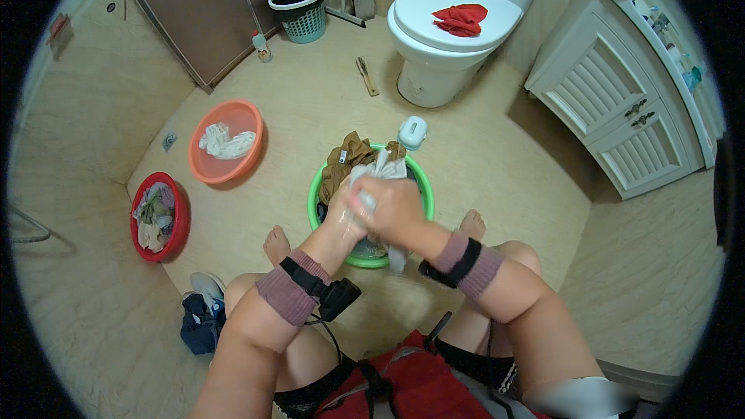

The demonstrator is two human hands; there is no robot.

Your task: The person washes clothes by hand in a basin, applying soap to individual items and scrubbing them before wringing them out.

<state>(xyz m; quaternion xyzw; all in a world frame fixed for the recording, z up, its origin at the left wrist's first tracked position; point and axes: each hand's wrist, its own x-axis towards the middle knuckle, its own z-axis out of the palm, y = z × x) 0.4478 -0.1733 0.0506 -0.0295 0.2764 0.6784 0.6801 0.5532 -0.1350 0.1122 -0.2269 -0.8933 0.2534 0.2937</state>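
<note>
Above a bright green basin (429,202), my two hands come together on a wet, light grey cloth (382,167). My left hand (342,216) is closed on it, with wet, soapy-looking skin. Around another part of the cloth wraps my right hand (396,206), its fingers partly blurred by motion. One end of the cloth hangs below my right hand over the basin's near rim. Inside the basin, brown clothing (345,161) bunches up at the far left side; darker items lie lower, mostly covered by my hands.
Left of the basin stand an orange basin (198,157) with white cloth and a red basin (183,221) with mixed clothes. Beyond are a small white-and-blue box (412,133), a wooden-handled brush (366,76), and a toilet (434,54) bearing a red cloth (461,20). A white cabinet (609,70) lines the right.
</note>
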